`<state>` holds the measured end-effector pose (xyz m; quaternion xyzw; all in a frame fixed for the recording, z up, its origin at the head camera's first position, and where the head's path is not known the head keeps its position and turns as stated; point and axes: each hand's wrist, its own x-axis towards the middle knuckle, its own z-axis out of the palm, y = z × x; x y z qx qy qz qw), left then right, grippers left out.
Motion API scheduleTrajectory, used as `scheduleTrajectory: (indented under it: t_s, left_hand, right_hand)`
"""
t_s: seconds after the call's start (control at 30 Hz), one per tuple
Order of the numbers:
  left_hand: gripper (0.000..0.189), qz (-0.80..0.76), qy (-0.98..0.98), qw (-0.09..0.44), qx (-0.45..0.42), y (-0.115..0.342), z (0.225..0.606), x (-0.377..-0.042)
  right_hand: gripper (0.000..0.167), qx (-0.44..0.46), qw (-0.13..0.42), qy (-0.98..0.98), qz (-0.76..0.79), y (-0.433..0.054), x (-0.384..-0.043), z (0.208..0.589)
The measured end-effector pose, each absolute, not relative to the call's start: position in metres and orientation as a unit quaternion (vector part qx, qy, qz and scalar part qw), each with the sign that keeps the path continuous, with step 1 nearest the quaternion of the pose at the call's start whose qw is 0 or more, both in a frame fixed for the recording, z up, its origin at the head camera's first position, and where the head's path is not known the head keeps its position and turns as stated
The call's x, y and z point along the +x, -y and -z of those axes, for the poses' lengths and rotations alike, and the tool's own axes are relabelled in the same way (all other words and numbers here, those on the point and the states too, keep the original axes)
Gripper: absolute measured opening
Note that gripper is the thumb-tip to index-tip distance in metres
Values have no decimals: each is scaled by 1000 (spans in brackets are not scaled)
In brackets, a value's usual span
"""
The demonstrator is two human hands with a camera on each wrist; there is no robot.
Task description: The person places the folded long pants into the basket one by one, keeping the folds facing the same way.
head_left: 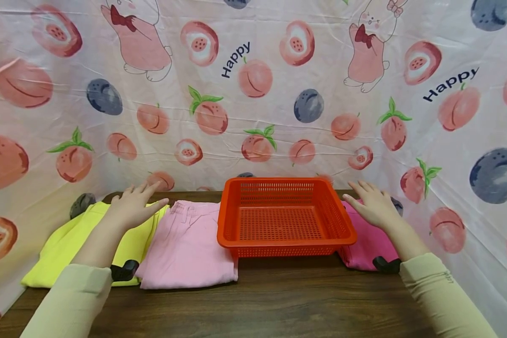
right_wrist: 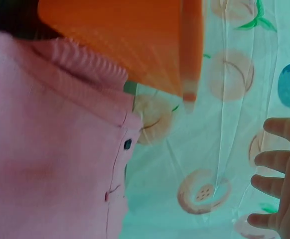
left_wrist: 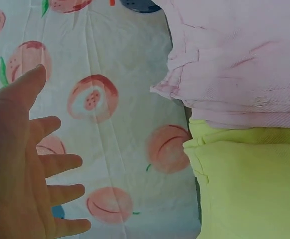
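Observation:
My left hand [head_left: 132,206] is spread with straight fingers above the folded yellow garment [head_left: 84,230], holding nothing. Right of that lies a folded light pink garment [head_left: 190,249] with a gathered waistband and a belt loop. An orange-red plastic basket [head_left: 287,244] with perforated walls stands in the middle and holds nothing. My right hand [head_left: 373,206], fingers straight and apart, hovers over a folded hot pink garment [head_left: 367,241] beside the basket. The right wrist view shows a small dark mark on the edge of that hot pink garment [right_wrist: 50,164], near the basket's side [right_wrist: 130,45].
Everything lies on a dark wooden table [head_left: 279,295]. A curtain [head_left: 253,112] printed with peaches, rabbits and lettering encloses the back and both sides. Each wrist wears a black strap piece, such as the left wrist mount [head_left: 124,271].

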<state>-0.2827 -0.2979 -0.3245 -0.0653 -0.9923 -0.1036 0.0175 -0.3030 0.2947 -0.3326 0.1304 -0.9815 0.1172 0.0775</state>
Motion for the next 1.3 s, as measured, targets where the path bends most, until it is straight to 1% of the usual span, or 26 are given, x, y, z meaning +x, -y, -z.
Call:
scheduleTrajectory:
  t_s: [0.17,0.4,0.6,0.8,1.13,1.3]
  left_hand:
    - [90,102,992,29,-68,298,323,-279]
    - [85,111,989,48,-82,299,322,-274]
    - [86,138,986,50,-81,302,323,-268]
    - [88,159,983,51,-75,303,324,-263]
    - [86,183,979,60,-73,305,332,-252]
    - [83,192,976,69,-75,305,337,-246]
  right_hand:
    - [66,149,102,975,-130,-284,-299,333]
    - [67,169,124,964,-161,-268,-293,333]
    - [61,192,147,953,-181,-252,-291,335]
    - [56,208,145,945,-207,-237,-287,336]
    - [56,232,132,931,-249,-209,-275,344]
    - [55,257,140,921,-258,-196,-269,351]
